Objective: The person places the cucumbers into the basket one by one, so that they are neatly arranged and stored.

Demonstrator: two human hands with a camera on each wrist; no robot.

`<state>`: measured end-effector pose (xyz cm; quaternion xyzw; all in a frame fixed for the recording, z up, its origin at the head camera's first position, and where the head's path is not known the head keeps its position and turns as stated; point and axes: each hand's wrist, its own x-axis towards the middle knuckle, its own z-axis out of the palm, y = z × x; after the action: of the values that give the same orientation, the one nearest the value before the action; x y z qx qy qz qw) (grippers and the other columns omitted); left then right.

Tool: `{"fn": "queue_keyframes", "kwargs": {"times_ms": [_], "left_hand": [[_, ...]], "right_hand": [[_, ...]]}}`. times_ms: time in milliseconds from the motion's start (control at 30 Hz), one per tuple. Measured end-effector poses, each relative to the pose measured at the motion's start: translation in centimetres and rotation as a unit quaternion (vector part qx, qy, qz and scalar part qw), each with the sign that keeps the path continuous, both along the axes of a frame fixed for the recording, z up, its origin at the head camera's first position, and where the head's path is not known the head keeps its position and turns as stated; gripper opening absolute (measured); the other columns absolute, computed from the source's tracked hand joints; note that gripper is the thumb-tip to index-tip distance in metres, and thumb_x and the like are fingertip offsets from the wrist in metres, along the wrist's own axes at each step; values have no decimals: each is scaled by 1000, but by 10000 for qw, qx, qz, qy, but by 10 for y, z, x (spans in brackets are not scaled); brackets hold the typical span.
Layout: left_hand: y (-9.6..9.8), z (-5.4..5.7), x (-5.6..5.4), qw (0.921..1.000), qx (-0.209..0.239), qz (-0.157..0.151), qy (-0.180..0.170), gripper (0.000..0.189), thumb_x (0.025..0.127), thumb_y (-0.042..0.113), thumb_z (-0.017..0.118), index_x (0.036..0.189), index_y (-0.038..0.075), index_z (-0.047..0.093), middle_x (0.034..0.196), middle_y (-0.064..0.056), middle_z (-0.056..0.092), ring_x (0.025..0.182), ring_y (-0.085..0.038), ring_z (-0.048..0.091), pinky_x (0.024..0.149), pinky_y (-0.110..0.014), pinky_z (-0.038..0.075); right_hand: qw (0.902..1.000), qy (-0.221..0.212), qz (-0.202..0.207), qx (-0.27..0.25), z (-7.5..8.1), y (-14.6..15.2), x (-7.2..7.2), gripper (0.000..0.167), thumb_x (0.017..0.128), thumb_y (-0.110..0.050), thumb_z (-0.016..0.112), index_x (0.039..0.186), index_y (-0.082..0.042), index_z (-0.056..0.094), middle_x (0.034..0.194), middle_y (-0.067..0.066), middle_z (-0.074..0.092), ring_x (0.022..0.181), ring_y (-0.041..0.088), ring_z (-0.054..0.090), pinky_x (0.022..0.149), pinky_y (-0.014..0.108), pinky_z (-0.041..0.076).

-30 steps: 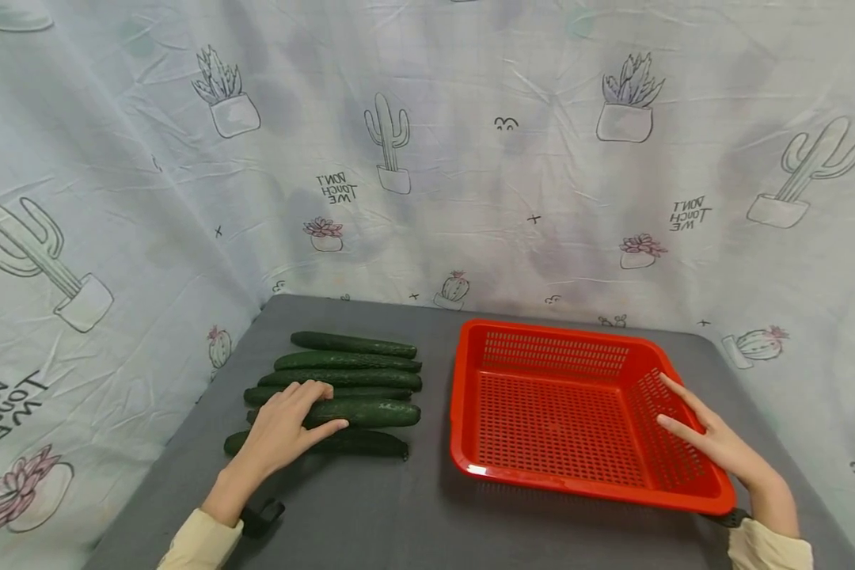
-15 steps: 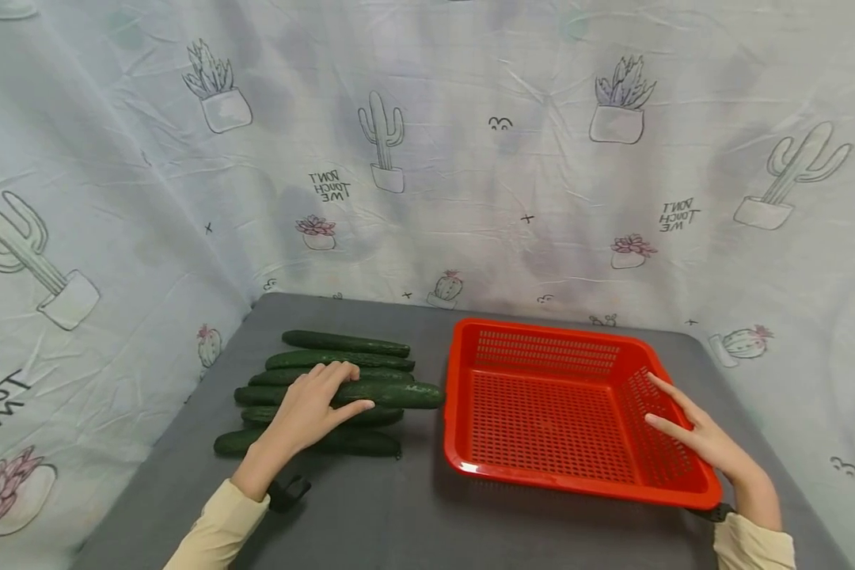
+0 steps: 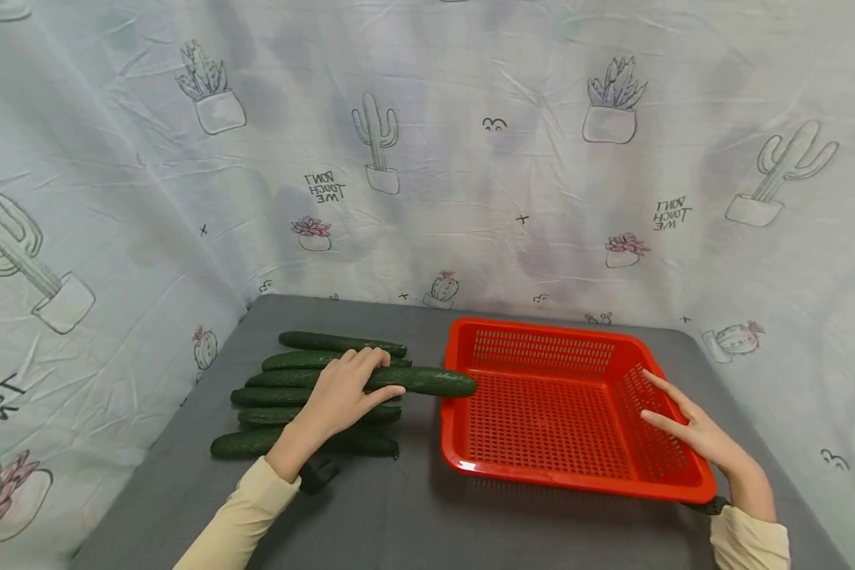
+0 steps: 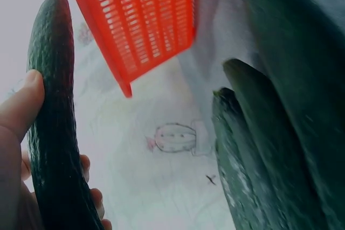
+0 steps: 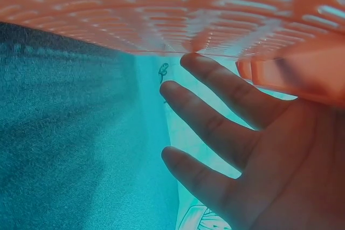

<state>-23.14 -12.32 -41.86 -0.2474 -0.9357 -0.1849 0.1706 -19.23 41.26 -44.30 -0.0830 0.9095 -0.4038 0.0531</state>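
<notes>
My left hand [image 3: 349, 392] holds a long dark green cucumber [image 3: 435, 382] raised above the grey table. In the left wrist view, the thumb lies along one side of this cucumber [image 4: 54, 117] and fingers curl round the other. Its far tip reaches over the left rim of the red plastic basket [image 3: 541, 480]. My right hand [image 3: 705, 435] is at the basket's right side, thumb and a finger showing over the rim. In the right wrist view, several straight fingers [image 5: 207, 125] of that hand extend beside the slotted wall; whether they press on it I cannot tell.
Several cucumbers [image 3: 342, 342] lie side by side on the left of the grey table [image 3: 399, 522], partly hidden by the left hand and forearm. A pale cloth [image 3: 435, 158] with cactus drawings hangs behind and at the sides. No cucumber lies inside the basket.
My left hand has lifted the cucumber from the row and carried it right and away from me, to the basket's left rim. The right hand has kept its place at the basket.
</notes>
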Motion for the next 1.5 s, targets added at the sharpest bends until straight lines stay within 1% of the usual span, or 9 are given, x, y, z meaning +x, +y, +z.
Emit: {"fn": "queue_keyframes", "kwargs": {"times_ms": [200, 367, 500, 767, 967, 1067, 1233, 1367, 1500], "left_hand": [[16, 6, -5, 9999, 62, -8, 113, 44, 81, 56, 61, 106, 20, 54, 98, 5, 58, 85, -16, 52, 70, -33, 42], [26, 9, -9, 9997, 59, -129, 193, 42, 81, 55, 62, 103, 20, 54, 93, 6, 56, 77, -13, 47, 65, -27, 37], [35, 12, -13, 9996, 9, -215, 156, 42, 82, 56, 60, 104, 20, 53, 94, 5, 57, 76, -13, 47, 64, -28, 37], [53, 21, -22, 9995, 45, -324, 36, 45, 83, 59, 57, 105, 20, 52, 96, 4, 57, 75, -14, 45, 64, -29, 36], [69, 29, -28, 9994, 53, -316, -166, 46, 82, 60, 56, 105, 20, 51, 95, 6, 55, 72, -12, 42, 63, -28, 34], [76, 33, -30, 9992, 55, -313, -247, 48, 83, 61, 55, 107, 19, 51, 95, 5, 55, 73, -13, 43, 63, -28, 34], [87, 36, -34, 9991, -42, -282, -326, 53, 83, 63, 53, 112, 19, 52, 99, 4, 57, 76, -14, 45, 64, -28, 35], [96, 39, -40, 9987, -91, -338, -375, 52, 83, 63, 52, 111, 20, 51, 100, 4, 57, 75, -14, 45, 64, -28, 34], [107, 44, -45, 9982, -111, -435, -388, 49, 83, 62, 53, 109, 20, 49, 97, 4, 56, 73, -15, 44, 63, -29, 33]], "right_hand": [[10000, 48, 58, 8, 0, 2, -2, 68, 95, -26, 52, 150, -25, 12, 153, 20, 9, 132, 47, 11, 86, 72, 21], [10000, 31, 32, -14, -2, 1, 0, 68, 95, -27, 52, 150, -23, 12, 151, 22, 11, 130, 45, 15, 87, 70, 25], [10000, 36, 25, -26, -2, -1, 0, 68, 95, -27, 51, 150, -22, 12, 151, 21, 11, 130, 44, 15, 86, 70, 26], [9999, 52, 34, -93, -3, -1, -1, 67, 95, -26, 51, 150, -23, 13, 152, 21, 11, 131, 46, 13, 86, 72, 23], [9999, 143, 39, -64, -5, 0, 1, 66, 95, -26, 51, 150, -23, 15, 151, 22, 13, 129, 44, 16, 87, 70, 25], [9998, 171, 47, -73, -5, 0, 1, 65, 95, -26, 51, 150, -23, 15, 151, 22, 13, 129, 44, 16, 87, 69, 25], [9997, 207, 67, -87, -6, 1, 1, 64, 96, -24, 50, 149, -23, 16, 151, 21, 13, 129, 44, 16, 88, 68, 26], [9997, 224, 72, -39, -6, 0, 1, 64, 96, -25, 49, 150, -23, 15, 150, 22, 14, 128, 43, 19, 87, 67, 28], [9997, 200, 87, -102, -6, 0, 1, 64, 96, -24, 49, 150, -23, 14, 151, 22, 13, 129, 44, 17, 88, 68, 27]]}}
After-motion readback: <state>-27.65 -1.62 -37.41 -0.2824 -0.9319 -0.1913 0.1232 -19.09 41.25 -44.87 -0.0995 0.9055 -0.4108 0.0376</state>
